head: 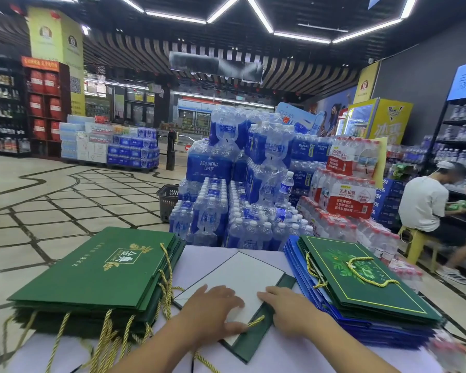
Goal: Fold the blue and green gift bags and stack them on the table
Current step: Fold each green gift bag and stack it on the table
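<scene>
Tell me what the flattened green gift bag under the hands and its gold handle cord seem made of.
Flattened green gift bag: stiff coated paper or card, matte green outside, plain white inside; it holds sharp creases. Gold handle cord: twisted rope, probably synthetic, slightly shiny.

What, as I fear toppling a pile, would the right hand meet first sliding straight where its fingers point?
The right hand lies on the flattened green paper bag's white panel; beyond it, probably the left stack of green gift bags.
</scene>
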